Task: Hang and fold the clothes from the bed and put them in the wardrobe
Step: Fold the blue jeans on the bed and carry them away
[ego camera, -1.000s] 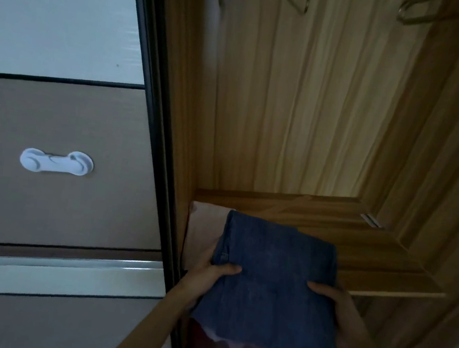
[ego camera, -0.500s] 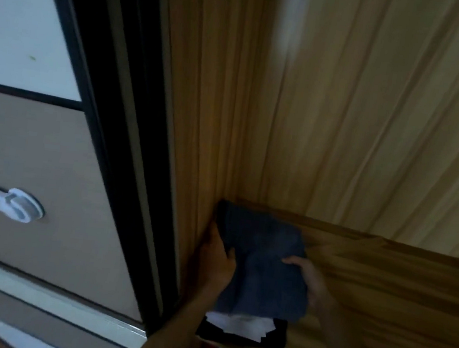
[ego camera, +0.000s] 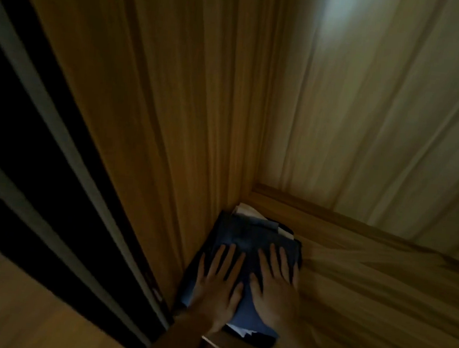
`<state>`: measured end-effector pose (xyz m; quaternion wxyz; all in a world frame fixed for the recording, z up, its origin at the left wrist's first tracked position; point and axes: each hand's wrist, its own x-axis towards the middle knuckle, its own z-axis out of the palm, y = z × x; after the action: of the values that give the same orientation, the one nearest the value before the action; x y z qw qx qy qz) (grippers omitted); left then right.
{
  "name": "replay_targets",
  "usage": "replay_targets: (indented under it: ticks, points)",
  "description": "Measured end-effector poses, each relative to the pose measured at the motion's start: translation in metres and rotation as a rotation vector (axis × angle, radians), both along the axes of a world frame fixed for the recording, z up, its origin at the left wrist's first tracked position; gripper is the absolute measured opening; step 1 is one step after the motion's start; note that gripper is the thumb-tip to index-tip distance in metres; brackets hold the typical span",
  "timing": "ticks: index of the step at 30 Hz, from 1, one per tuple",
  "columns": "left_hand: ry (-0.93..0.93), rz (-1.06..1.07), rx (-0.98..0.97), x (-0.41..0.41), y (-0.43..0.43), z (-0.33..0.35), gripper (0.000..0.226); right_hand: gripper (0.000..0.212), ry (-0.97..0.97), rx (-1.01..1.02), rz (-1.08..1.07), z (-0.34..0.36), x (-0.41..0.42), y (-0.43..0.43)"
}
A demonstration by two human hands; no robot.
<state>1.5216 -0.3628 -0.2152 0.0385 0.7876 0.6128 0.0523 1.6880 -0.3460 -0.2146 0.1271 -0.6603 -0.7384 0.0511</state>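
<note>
Dimly lit, the wardrobe's wooden shelf [ego camera: 368, 273] meets a wood-grain side wall [ego camera: 172, 111] on the left and a paler back panel [ego camera: 370, 117] at the far side; a dark door frame [ego camera: 25, 166] runs down the left. The folded denim garment [ego camera: 250, 238] lies in the shelf's far left corner, on top of a white garment [ego camera: 243, 210] and a dark one. The left hand [ego camera: 217, 288] and right hand [ego camera: 274, 289] lie flat on it, fingers spread.

Dim, warm-toned and softly blurred, with a pale glow at the upper right and dark, wide-angle-bent edges.
</note>
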Motion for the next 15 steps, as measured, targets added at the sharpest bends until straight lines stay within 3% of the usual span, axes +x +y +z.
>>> replay_targets:
  ticks: [7, 15]
  points:
    - [0.128, -0.025, -0.065, 0.002, 0.023, -0.001, 0.063, 0.063, -0.015, -0.009, -0.032, -0.003, -0.002, 0.012]
    - [0.049, 0.027, -0.148, -0.002, -0.010, 0.022, 0.056, 0.050, 0.003, -0.009, 0.014, 0.024, -0.006, -0.012]
